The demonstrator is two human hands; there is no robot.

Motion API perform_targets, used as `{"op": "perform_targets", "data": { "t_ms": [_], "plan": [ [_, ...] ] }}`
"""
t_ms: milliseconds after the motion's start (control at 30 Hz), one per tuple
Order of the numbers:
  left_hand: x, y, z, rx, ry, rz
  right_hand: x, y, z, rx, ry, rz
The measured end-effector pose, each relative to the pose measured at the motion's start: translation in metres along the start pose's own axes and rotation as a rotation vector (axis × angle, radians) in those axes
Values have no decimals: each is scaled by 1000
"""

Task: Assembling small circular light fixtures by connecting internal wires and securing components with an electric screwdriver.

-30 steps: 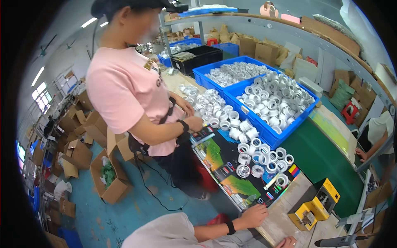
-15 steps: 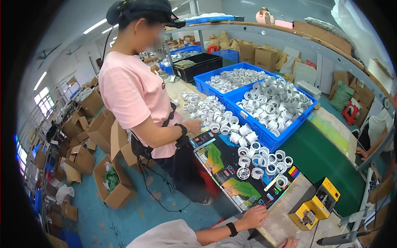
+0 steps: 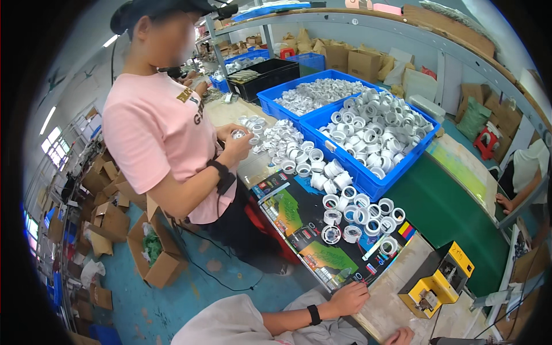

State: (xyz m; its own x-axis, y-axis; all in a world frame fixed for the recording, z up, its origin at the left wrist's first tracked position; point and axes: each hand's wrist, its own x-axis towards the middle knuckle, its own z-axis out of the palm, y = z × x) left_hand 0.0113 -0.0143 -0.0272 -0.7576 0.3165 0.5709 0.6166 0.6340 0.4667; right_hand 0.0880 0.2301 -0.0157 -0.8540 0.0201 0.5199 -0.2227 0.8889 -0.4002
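Note:
My left hand (image 3: 349,298) rests at the near edge of a dark printed mat (image 3: 305,234), its fingers loosely bent and nothing visible in them. A black band circles that wrist. Only part of my right hand (image 3: 401,336) shows, at the bottom by the bench edge; its grip is hidden. White ring-shaped plastic parts (image 3: 360,215) stand in a cluster on the mat, beyond my left hand. One ring (image 3: 388,246) sits nearest to me. To the right of my hands is a yellow-and-black bench fixture (image 3: 437,282) with a metal piece in it.
Two blue crates (image 3: 384,187) hold many white parts, with a loose heap (image 3: 282,141) beside them. A co-worker in a pink shirt (image 3: 155,132) stands at the left, holding a white round part (image 3: 238,134). A green surface (image 3: 460,215) runs along the right; open cartons (image 3: 155,250) stand on the floor.
The co-worker has raised their hands from the heap and now holds a round part before the chest. My view has shifted slightly; my hands stay nearly in place.

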Motion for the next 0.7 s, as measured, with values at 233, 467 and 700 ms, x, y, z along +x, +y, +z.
{"op": "perform_targets", "data": {
  "t_ms": [233, 467, 700],
  "plan": [
    [-3, -1, 2, 23, -23, -9, -3, 0, 2, 36, -26, 63],
    [1, -1, 1, 52, -21, -26, 1, 2, 1, 78, -60, 17],
    [4, 3, -2, 11, -23, -87, 4, 1, 2, 181, -66, 70]
  ]
}}
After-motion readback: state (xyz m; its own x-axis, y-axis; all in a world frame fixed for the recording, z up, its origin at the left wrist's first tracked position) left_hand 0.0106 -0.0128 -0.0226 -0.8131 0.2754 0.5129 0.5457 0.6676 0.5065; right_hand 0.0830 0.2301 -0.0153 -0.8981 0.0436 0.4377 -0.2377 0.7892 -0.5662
